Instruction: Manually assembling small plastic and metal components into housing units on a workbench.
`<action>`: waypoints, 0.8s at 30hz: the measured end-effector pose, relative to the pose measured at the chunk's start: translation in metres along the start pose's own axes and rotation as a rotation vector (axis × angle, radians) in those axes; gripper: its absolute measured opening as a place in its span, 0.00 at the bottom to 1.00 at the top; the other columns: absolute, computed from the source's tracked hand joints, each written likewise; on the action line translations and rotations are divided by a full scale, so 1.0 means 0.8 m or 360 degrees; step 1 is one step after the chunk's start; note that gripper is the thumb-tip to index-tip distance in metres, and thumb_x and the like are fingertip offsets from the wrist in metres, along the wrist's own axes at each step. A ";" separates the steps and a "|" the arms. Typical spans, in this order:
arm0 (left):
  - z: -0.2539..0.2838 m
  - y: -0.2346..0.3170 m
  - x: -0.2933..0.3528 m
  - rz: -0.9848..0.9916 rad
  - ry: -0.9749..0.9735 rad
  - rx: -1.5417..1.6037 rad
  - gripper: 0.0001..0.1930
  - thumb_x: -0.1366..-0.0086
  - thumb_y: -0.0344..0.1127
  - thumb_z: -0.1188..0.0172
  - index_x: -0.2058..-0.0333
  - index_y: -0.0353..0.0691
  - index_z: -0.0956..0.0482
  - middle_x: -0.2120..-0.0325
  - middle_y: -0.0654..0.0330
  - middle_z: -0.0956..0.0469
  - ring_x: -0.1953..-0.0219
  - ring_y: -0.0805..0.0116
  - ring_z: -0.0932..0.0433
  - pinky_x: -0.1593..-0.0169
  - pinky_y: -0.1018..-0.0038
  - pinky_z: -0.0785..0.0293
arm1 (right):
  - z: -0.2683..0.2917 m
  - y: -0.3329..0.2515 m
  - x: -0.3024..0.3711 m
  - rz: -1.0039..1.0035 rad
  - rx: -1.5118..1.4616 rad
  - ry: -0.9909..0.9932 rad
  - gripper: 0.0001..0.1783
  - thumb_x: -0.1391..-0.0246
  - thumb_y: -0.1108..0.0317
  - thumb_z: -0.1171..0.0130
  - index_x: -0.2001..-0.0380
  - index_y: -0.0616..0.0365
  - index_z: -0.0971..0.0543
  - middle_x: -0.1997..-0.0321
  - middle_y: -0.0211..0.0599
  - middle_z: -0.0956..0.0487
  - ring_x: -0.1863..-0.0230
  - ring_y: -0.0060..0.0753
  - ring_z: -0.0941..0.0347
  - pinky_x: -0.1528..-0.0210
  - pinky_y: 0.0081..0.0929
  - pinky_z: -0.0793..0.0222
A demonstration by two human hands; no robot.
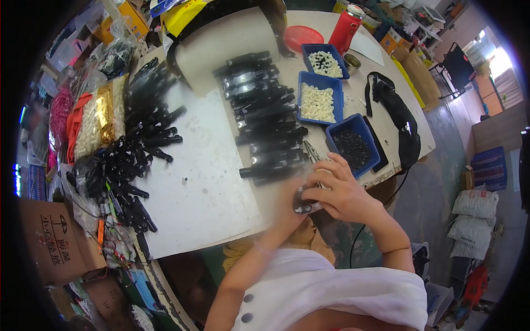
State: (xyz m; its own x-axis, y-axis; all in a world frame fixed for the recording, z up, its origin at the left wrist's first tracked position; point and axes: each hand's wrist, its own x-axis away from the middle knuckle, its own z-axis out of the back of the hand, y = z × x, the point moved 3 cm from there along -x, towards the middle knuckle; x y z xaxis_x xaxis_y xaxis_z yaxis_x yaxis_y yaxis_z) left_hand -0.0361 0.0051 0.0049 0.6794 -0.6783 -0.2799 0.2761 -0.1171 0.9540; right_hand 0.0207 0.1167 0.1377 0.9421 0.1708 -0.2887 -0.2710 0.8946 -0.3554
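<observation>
Close to my body, at the table's front edge, my left hand (288, 205) is closed round a dark piece with white spots (301, 203); motion blurs part of this hand. My right hand (345, 193) meets it from the right, its fingers bent and pressed to the same piece. A slim metal tool with pointed tips (311, 150) shows just beyond the right fingers; whether they touch it I cannot tell. Past my hands lies a long row of black tube-like pieces (265, 118), side by side. Nearest to my right hand is a blue tray of small black parts (353, 124).
Two blue trays (300, 105) (305, 52) hold cream pieces. Behind them stand a red flask (345, 30) and a red plastic basket (303, 36). A black pouch (407, 138) lies at the right edge. Loose black tubes (130, 165) heap up left of a white sheet (199, 193).
</observation>
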 end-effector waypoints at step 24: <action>0.002 -0.005 0.000 -0.0196 0.0066 -0.0205 0.35 0.66 0.31 0.28 0.54 0.40 0.32 0.57 0.50 0.30 0.54 0.47 0.30 0.51 0.62 0.32 | 0.009 0.134 0.076 -0.0697 0.0710 0.0070 0.06 0.58 0.67 0.40 0.74 0.55 0.23 0.64 0.31 0.30 0.48 0.35 0.39 0.37 0.47 0.57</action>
State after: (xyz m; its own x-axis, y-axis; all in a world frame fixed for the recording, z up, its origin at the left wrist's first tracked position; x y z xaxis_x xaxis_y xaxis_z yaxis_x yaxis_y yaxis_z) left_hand -0.0384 0.0041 0.0014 0.6617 -0.6340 -0.4002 0.4418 -0.1015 0.8913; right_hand 0.0500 0.2258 0.0883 0.9354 -0.2597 -0.2399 0.2561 0.9655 -0.0466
